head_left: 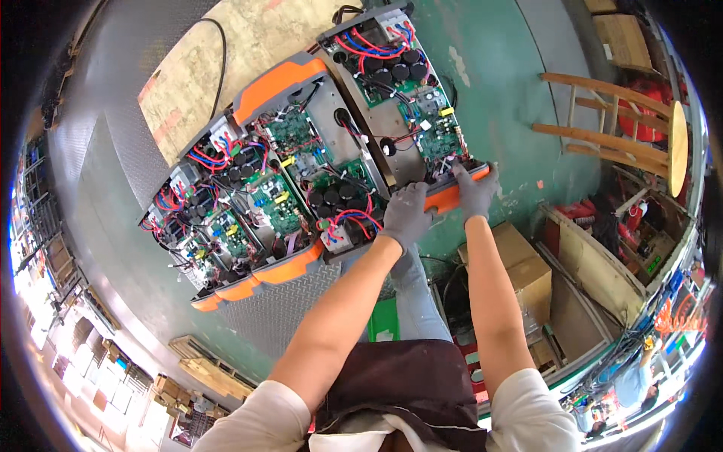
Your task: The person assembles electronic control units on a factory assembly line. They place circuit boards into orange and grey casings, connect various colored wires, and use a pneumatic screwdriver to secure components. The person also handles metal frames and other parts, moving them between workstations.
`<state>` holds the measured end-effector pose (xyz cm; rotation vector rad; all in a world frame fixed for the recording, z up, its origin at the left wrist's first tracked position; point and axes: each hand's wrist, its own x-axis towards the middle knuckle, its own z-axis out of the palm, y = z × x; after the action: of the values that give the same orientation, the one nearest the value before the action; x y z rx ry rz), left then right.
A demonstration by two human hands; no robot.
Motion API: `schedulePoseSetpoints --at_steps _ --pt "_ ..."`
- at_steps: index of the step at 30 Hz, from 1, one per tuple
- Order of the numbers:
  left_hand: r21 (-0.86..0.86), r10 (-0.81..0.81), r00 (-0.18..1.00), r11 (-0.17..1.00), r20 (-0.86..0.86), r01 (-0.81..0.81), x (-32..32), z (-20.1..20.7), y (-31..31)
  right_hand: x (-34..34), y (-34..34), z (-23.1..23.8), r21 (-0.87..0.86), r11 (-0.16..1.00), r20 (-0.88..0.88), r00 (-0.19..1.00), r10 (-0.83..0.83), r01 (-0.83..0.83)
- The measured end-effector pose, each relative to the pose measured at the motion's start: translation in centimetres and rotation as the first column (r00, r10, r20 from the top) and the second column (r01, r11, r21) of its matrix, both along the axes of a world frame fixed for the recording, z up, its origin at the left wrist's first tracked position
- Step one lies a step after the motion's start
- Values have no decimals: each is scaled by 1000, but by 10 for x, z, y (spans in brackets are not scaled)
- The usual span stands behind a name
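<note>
Grey gloves cover both of my hands. An open electronic unit [399, 124] lies in front of me, its metal base carrying green circuit boards, black capacitors and red and blue wires. At its near end is an orange and grey panel [444, 200]. My left hand [407, 215] is closed round the panel's left corner, and my right hand [476, 194] grips the right corner, thumb on top. The fingers' undersides are hidden. Directly to the left sits a similar open unit [325, 109] with an orange far end. Several more such units [275, 200] stand side by side further left.
A wooden board [263, 34] lies beyond the units, with a black cable across it. Diamond-patterned metal plate [279, 305] shows nearer me. To the right are a wooden stool [678, 151] on its side, a cardboard box [523, 275] and a bin [602, 252] of parts.
</note>
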<state>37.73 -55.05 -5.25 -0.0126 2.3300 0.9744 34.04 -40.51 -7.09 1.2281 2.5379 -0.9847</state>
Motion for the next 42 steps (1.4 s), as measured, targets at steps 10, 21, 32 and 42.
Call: schedulePoseSetpoints --at_steps 10,21,32,42 --pt "-29 38 998 999 -45 -39 17 -1 -8 17 -14 -2 -16 997 44 996 -77 78" --pt "-155 -11 804 983 -595 -101 -71 -58 -64 11 -22 3 20 994 -34 994 -106 107" --pt "-476 -521 829 792 -202 382 -87 -5 -41 14 -17 -7 15 988 -64 986 -153 154" --pt "400 680 466 268 566 -877 -103 -53 6 15 -18 0 -26 988 -108 982 -153 151"
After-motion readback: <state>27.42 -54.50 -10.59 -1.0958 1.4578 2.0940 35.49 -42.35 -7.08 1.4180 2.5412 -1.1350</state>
